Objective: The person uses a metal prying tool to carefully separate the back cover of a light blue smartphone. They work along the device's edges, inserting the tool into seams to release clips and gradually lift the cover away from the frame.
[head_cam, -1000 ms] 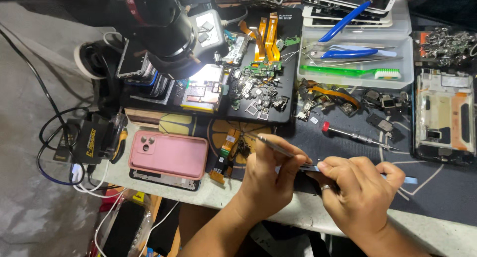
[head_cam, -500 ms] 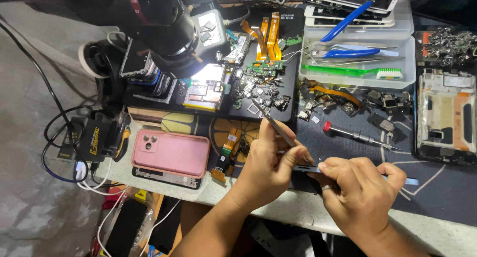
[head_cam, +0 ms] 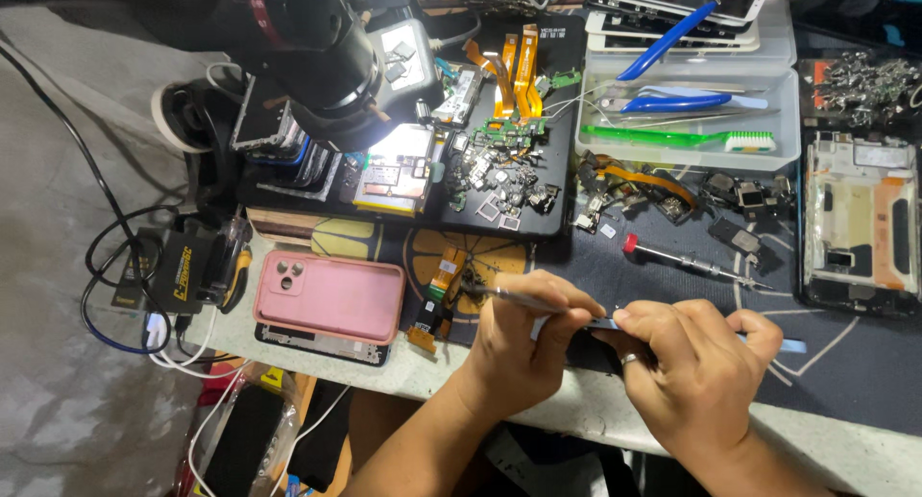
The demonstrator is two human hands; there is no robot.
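A: left hand (head_cam: 523, 339) has its fingers pinched on thin metal tweezers (head_cam: 509, 295), tips aimed at the small orange flex-cable part (head_cam: 445, 271) on the round orange mat. right hand (head_cam: 696, 377) fingers are pressed together around a flat dark phone-like piece with a pale blue strip (head_cam: 792, 345) poking out the far side; most of it is hidden under the hands, at the near edge of the dark blue surface (head_cam: 864, 382)

B: handling?

A: my read: light, thin, stiff but fragile. grip by the edges only, keep off the flex and connectors. tweezers look slick, so a low pinch near the tips gives control

B: labels or packaging around?

A: black box with yellow lettering (head_cam: 182, 271) at far left among the cables. pink rectangular phone case (head_cam: 331, 295) just right of it, lying on a dark frame. clear plastic tray (head_cam: 783, 122) at the back holds a green toothbrush (head_cam: 672, 137) and blue pry tools (head_cam: 667, 101). red-capped screwdriver (head_cam: 687, 260) lies loose mid-surface. no sealed packages that I can make out
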